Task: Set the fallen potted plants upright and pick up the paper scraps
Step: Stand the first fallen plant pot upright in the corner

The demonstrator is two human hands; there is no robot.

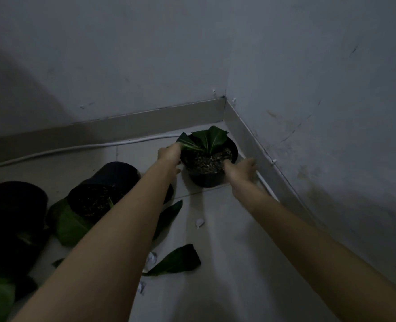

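Head view: both hands [170,153] [241,169] grip upright soil-filled pot [207,175].

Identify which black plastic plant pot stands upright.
The black plastic pot in the corner, between both hands, soil facing up. The two black pots at left lie tipped over.

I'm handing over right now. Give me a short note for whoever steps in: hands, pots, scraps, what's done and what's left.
Left hand and right hand: both at the rim of the corner pot, which stands upright; grip unclear.
Done: that one pot.
Left: two fallen pots, one beside the left arm, one at the left edge.
Paper scraps on the floor. Loose leaf nearby.
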